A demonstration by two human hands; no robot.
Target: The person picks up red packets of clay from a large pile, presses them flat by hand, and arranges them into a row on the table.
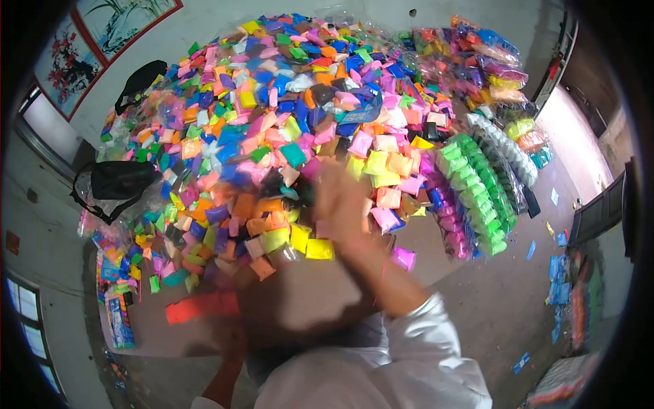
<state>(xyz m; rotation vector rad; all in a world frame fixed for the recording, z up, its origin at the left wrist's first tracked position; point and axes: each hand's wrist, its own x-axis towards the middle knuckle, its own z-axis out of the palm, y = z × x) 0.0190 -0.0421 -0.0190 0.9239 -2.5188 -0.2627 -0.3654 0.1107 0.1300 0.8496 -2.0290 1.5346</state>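
Note:
A large heap of small, soft, coloured packets (240, 153) covers the table. My right hand (340, 204) is over the front of the heap, beside yellow packets (319, 249) and black ones; its fingers are smeared by motion. Low at the table's front edge, in shadow, is my left hand (233, 337). It appears closed on the lower edge of a blurred, flat red packet (201, 308), though its fingers are hard to make out.
Strips of green packets (470, 191) and a pink strip (446, 215) hang over the right side. Bagged packets (490, 61) are stacked at the back right. A black bag (121, 180) lies at left. Blue wrappers (558, 279) litter the floor.

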